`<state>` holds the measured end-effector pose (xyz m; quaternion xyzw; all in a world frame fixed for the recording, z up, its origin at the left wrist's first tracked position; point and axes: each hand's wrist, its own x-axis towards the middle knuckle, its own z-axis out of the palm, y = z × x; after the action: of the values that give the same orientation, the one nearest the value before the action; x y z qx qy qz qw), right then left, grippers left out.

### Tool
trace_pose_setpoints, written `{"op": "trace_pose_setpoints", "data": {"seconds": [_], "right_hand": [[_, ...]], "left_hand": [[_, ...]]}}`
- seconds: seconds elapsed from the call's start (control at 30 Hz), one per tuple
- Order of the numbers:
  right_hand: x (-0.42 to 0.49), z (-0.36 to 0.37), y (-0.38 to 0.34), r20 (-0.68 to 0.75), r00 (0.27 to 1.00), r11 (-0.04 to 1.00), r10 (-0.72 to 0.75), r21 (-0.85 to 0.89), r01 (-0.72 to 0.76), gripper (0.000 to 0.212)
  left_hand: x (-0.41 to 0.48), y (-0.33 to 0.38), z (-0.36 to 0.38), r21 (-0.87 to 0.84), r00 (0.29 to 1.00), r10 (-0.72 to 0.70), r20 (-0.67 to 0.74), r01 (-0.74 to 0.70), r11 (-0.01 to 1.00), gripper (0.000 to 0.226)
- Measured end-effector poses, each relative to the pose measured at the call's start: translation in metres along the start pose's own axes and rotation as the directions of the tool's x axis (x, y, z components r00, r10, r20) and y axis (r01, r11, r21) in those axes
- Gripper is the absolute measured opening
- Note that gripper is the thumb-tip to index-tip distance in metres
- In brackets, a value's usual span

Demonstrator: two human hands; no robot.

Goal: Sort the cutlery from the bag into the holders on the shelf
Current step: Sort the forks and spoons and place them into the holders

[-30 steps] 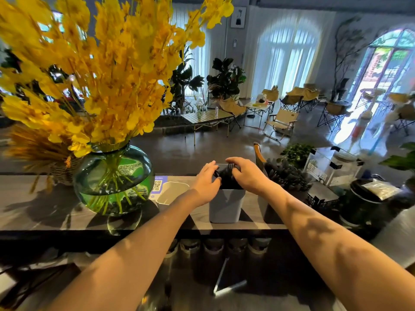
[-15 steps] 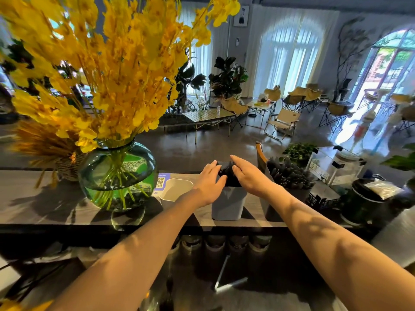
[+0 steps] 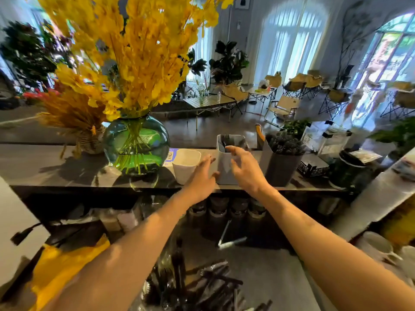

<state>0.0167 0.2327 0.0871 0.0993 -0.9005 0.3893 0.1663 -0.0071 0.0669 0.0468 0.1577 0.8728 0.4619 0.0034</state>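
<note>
We judge the black plastic cutlery point(image 3: 202, 286) light, stiff and rather slick, best pinched in a bundle by the handles. It lies in a dark, glossy jumble low on the bench point(image 3: 269, 277). More stands in the grey holder point(image 3: 222, 162) on the shelf point(image 3: 45, 167). Our left grip point(image 3: 202, 176) and right grip point(image 3: 247, 169) are released, empty, by that holder.

Arched curtained windows point(image 3: 292, 41) bright; folding chairs point(image 3: 280, 106), low slatted table point(image 3: 208, 102) on dark glossy floor point(image 3: 190, 131); potted plant point(image 3: 229, 61) behind.

head view | faces forward-down | near shelf point(image 3: 67, 167)
</note>
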Motion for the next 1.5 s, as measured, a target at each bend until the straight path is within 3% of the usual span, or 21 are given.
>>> {"op": "trace_pose_setpoints", "data": {"seconds": [0.13,0.3,0.6,0.9,1.07,1.2,1.3,1.4,1.5], "right_hand": [[-0.058,0.037,0.001,0.049,0.997,0.996,0.052,0.073,-0.056,0.039],[-0.143,0.095,0.028,0.192,0.956,0.956,0.22,0.152,-0.251,0.039],[-0.272,0.165,0.067,0.392,0.812,0.869,0.432,0.058,-0.491,0.035],[-0.35,0.187,0.11,0.418,0.729,0.834,0.542,-0.162,-0.527,0.036],[-0.361,0.191,0.127,0.468,0.772,0.9,0.43,-0.152,-0.409,0.049],[-0.365,0.196,0.142,0.495,0.769,0.913,0.406,-0.248,-0.322,0.035],[-0.365,0.2,0.152,0.424,0.835,0.922,0.351,-0.313,-0.229,0.025],[-0.351,0.204,0.164,0.471,0.84,0.935,0.268,-0.337,-0.11,0.057],[-0.331,0.205,0.162,0.634,0.738,0.913,0.23,-0.404,0.062,0.089]], "left_hand": [[-0.06,-0.021,0.011,-0.029,0.999,-0.047,0.013,0.048,0.998,0.058],[-0.143,-0.075,0.034,-0.062,0.982,-0.173,0.081,0.179,0.982,0.051],[-0.266,-0.173,0.072,-0.032,0.872,-0.451,0.188,0.465,0.885,0.047],[-0.321,-0.196,0.134,0.071,0.845,-0.442,0.302,0.443,0.894,0.043],[-0.31,-0.183,0.161,0.133,0.85,-0.369,0.377,0.345,0.929,0.047],[-0.296,-0.188,0.17,0.202,0.856,-0.348,0.383,0.29,0.936,0.048],[-0.292,-0.196,0.171,0.211,0.866,-0.344,0.362,0.283,0.935,0.046],[-0.291,-0.2,0.171,0.209,0.874,-0.329,0.357,0.268,0.94,0.044],[-0.293,-0.199,0.169,0.225,0.872,-0.354,0.338,0.29,0.93,0.043]]}}
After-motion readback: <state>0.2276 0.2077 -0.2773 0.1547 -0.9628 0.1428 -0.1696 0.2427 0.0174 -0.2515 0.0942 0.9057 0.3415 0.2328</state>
